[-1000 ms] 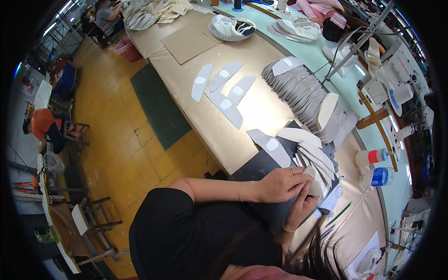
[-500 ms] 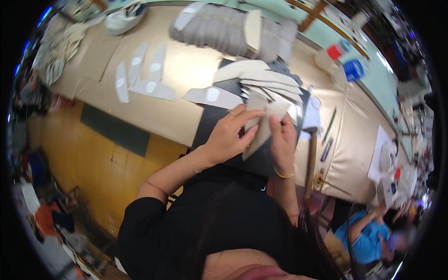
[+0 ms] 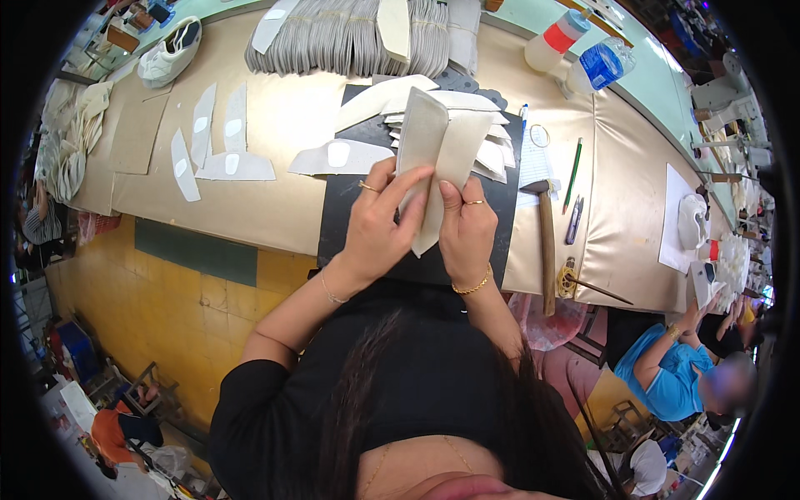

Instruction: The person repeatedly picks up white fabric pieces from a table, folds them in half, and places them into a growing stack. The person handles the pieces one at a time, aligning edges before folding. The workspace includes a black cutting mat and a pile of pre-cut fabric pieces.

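Both my hands hold a curved, cream shoe-lining piece (image 3: pixel 460 154) above the black mat (image 3: pixel 358 200). It spreads in two flaps meeting along a line down the middle, the left flap greyer; whether it is one folded piece or two pieces, I cannot tell. My left hand (image 3: pixel 379 227) grips the left flap, index finger laid across its face and thumb near the lower middle. At the right flap's lower edge, my right hand (image 3: pixel 468 227) pinches with the thumb in front. Behind them lies a fanned pile of similar cream pieces (image 3: pixel 383 102), partly covered.
Several grey pieces with white patches (image 3: pixel 242 167) lie on the left. A long stack of grey pieces (image 3: pixel 308 46) fills the back. To the right are a hammer (image 3: pixel 547 242), a green pencil (image 3: pixel 573 173), thread snips (image 3: pixel 575 218) and two bottles (image 3: pixel 593 68). A co-worker in blue (image 3: pixel 658 375) sits at right.
The held piece has swung more upright, and its two flaps now face me more fully. Both hands keep their grip. The whole view has shifted, with the table's things appearing farther left and higher.
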A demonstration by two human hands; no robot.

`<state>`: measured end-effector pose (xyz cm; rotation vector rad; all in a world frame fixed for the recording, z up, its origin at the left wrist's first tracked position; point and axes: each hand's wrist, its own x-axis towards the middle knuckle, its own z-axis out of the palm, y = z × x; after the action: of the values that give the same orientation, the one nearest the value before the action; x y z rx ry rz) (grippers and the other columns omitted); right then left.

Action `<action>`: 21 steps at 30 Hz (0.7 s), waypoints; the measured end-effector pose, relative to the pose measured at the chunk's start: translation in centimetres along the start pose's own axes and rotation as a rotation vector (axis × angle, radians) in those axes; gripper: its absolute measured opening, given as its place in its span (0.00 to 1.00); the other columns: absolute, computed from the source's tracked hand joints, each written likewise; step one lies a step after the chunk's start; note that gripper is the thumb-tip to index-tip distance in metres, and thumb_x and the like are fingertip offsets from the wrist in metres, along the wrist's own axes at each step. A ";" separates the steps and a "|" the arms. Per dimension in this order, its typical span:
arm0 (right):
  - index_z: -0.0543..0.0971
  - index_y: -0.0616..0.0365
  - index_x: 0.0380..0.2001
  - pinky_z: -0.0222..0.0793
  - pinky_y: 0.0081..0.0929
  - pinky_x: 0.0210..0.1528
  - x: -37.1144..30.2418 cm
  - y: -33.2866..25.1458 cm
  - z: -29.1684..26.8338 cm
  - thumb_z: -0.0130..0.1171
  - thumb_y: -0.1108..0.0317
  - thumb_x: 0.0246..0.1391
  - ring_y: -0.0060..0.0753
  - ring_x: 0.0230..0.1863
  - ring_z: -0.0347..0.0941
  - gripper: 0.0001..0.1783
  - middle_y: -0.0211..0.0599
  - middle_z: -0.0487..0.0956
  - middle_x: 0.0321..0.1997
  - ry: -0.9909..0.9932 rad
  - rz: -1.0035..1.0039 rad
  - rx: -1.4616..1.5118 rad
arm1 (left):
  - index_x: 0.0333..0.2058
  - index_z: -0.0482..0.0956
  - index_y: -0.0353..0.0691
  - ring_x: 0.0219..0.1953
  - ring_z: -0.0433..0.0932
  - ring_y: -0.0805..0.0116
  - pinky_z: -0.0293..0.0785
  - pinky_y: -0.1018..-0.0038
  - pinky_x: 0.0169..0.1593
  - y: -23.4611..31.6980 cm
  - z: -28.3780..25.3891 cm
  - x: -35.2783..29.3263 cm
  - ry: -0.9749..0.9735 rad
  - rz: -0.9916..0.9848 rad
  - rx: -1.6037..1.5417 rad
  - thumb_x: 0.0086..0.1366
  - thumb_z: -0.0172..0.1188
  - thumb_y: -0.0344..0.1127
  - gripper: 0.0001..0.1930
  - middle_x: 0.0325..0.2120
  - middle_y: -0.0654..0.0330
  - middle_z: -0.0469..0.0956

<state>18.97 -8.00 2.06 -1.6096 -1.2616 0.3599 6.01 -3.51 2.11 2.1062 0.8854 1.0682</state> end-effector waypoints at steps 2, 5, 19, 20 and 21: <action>0.75 0.62 0.35 0.69 0.32 0.26 0.1 0.0 -0.1 0.56 0.63 0.64 0.47 0.22 0.73 0.11 0.45 0.77 0.23 -0.025 0.014 -0.031 | 0.60 0.67 0.41 0.45 0.74 0.51 0.73 0.65 0.45 0.9 0.0 -0.4 -0.023 -0.116 -0.049 0.57 0.61 0.22 0.31 0.48 0.48 0.68; 0.76 0.62 0.38 0.70 0.25 0.27 0.9 0.7 -1.1 0.57 0.63 0.63 0.33 0.22 0.75 0.11 0.42 0.80 0.24 -0.139 0.091 0.087 | 0.64 0.61 0.38 0.54 0.70 0.60 0.71 0.69 0.52 1.2 -1.0 -0.4 -0.154 -0.172 -0.076 0.58 0.61 0.20 0.34 0.48 0.53 0.66; 0.74 0.64 0.36 0.68 0.32 0.28 0.6 -0.8 -2.6 0.56 0.60 0.64 0.42 0.22 0.73 0.15 0.47 0.76 0.24 -0.223 0.200 0.040 | 0.66 0.58 0.39 0.50 0.70 0.66 0.70 0.74 0.51 1.2 -0.5 0.1 -0.164 -0.171 -0.176 0.59 0.59 0.19 0.36 0.50 0.53 0.62; 0.74 0.64 0.36 0.68 0.34 0.28 0.3 -0.9 -2.5 0.56 0.60 0.64 0.46 0.22 0.72 0.15 0.48 0.76 0.23 -0.202 0.173 -0.005 | 0.66 0.58 0.39 0.49 0.71 0.65 0.70 0.74 0.51 1.1 -0.2 -0.1 -0.155 -0.188 -0.217 0.59 0.59 0.19 0.36 0.49 0.53 0.63; 0.75 0.65 0.36 0.68 0.35 0.29 0.2 -0.4 -2.7 0.55 0.60 0.64 0.46 0.22 0.73 0.15 0.49 0.75 0.22 -0.248 0.179 -0.121 | 0.66 0.58 0.39 0.48 0.71 0.65 0.70 0.74 0.51 1.0 0.0 -0.3 -0.145 -0.206 -0.257 0.59 0.59 0.20 0.36 0.48 0.53 0.64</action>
<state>20.81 -9.28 3.69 -1.8306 -1.3475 0.6209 6.16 -4.30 2.74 1.8122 0.8261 0.8614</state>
